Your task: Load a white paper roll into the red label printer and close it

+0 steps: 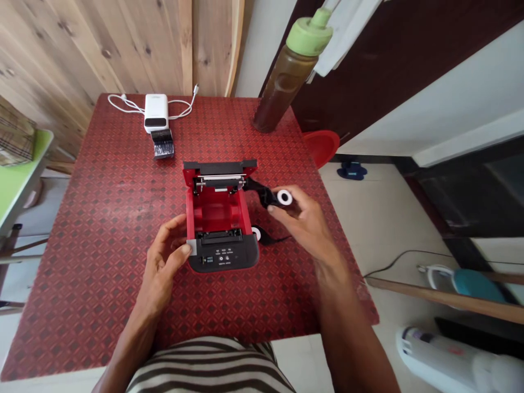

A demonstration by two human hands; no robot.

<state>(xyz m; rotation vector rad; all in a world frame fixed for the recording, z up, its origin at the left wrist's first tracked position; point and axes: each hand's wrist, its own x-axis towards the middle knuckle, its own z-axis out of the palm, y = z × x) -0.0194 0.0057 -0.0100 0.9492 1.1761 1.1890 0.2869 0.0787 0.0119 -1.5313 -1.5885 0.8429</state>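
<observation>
A small red and black label printer sits on the table with its lid raised and its red inner bay exposed. My left hand grips the printer's front left corner, thumb on top by a grey patch. Between the fingers of my right hand is a black ribbon roll with a white core end. From it a twisted strip of black ribbon runs to the raised lid's right side. A second white core shows beside the printer's right wall, with black ribbon trailing rightward.
The red patterned table carries a white power bank with a white cable, and a black curled strip near it. At the back right stands a brown bottle with a green cap. A red stool is beyond the right edge.
</observation>
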